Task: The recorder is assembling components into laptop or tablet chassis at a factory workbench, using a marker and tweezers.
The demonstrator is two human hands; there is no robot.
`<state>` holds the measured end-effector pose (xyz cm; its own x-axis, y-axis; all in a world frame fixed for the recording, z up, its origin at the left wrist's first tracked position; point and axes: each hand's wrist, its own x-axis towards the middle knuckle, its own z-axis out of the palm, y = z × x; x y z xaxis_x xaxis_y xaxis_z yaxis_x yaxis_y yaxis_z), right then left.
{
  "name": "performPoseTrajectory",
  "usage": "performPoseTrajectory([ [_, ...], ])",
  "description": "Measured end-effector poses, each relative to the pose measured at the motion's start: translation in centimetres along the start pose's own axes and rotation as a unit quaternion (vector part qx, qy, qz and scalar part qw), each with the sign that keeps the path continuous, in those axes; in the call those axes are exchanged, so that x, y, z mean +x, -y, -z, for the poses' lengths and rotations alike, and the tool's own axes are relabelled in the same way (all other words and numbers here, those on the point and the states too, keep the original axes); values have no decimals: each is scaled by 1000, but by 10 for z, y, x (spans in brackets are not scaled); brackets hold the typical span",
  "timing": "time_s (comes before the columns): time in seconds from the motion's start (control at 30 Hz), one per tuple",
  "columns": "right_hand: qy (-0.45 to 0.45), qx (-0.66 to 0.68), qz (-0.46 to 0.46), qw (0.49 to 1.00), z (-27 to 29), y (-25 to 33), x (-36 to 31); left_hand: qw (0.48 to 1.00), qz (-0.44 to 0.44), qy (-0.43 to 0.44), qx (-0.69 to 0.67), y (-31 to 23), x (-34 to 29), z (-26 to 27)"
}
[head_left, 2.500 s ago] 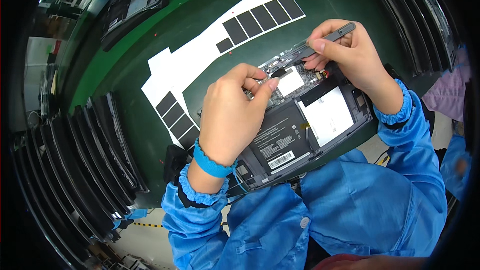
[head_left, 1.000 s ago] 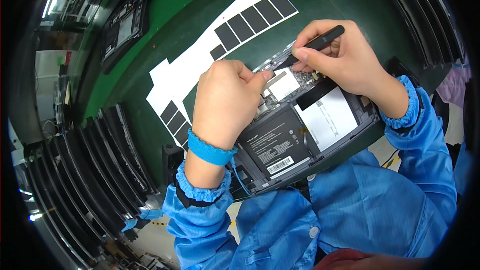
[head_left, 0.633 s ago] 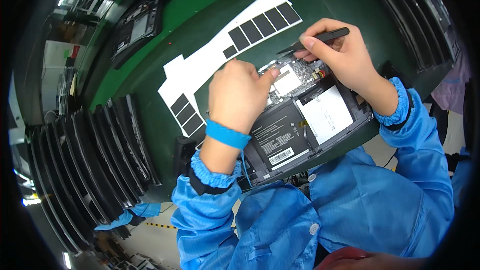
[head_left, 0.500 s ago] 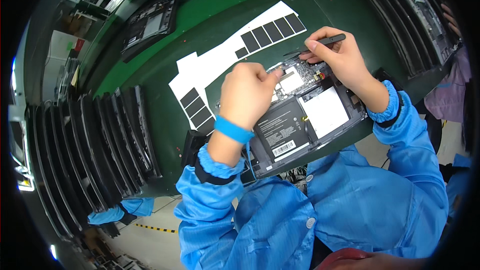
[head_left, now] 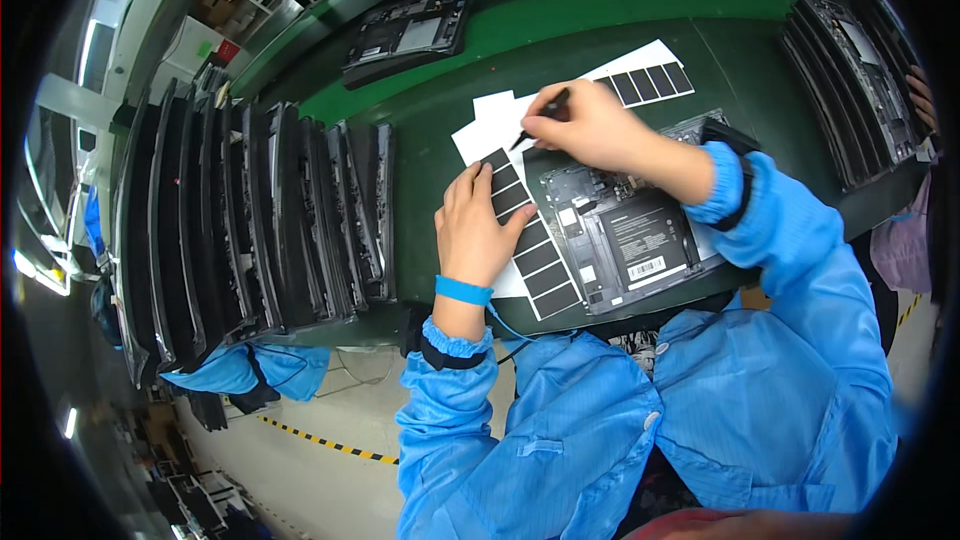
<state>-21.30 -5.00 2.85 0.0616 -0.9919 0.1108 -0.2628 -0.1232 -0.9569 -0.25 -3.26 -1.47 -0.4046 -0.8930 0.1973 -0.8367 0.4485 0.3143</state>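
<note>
My left hand (head_left: 472, 225) lies with fingers spread on a white sheet (head_left: 493, 112) carrying rows of black rectangular stickers (head_left: 541, 257), pressing it against the table. Black tweezers (head_left: 559, 101) are pinched in my right hand (head_left: 592, 130), their tip pointing down at the upper end of the near sticker row. Just right of that sheet lies an opened laptop base (head_left: 590, 270), its black battery (head_left: 640, 230) with a white label exposed. My right hand and forearm hide part of its far side.
Several laptop bases (head_left: 255, 230) stand on edge in a row at the left. Another stack of laptop parts (head_left: 840, 90) is at the right, near another person's hand (head_left: 920, 95). One more laptop base (head_left: 410, 35) rests at the back of the green table (head_left: 440, 110).
Both hands have left the laptop base for the sticker sheet. My left hand has gone from curled fingers to spread flat; my right hand has moved left with the tweezers. The view has shifted.
</note>
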Motion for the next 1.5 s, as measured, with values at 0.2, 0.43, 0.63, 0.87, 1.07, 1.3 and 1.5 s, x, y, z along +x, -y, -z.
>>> performPoseTrajectory([
  [0.2, -36, -98, -9, 995, -28, -28, 24, 1000, 9, 25, -10, 6, 10, 13],
  [0.43, -64, -75, 0, 995, -29, -35, 26, 999, -17, 35, -7, 8, 16, 15],
  [0.63, -61, -27, -20, 998, -27, -34, 25, 999, -19, 38, 6, 7, 17, 15],
  [0.87, -48, -80, 26, 995, -28, -31, 22, 999, -22, 45, 7, 8, 18, 15],
  [1.07, -18, -35, 79, 996, -27, -29, 16, 996, -17, 76, 39, 1, 20, 19],
  [1.3, 21, 230, -25, 973, 3, -6, -5, 997, -51, 54, 24, 12, 22, 20],
  [1.5, -57, 146, -134, 979, 68, -11, -71, 974, -163, -37, -154, -33, 7, 24],
])
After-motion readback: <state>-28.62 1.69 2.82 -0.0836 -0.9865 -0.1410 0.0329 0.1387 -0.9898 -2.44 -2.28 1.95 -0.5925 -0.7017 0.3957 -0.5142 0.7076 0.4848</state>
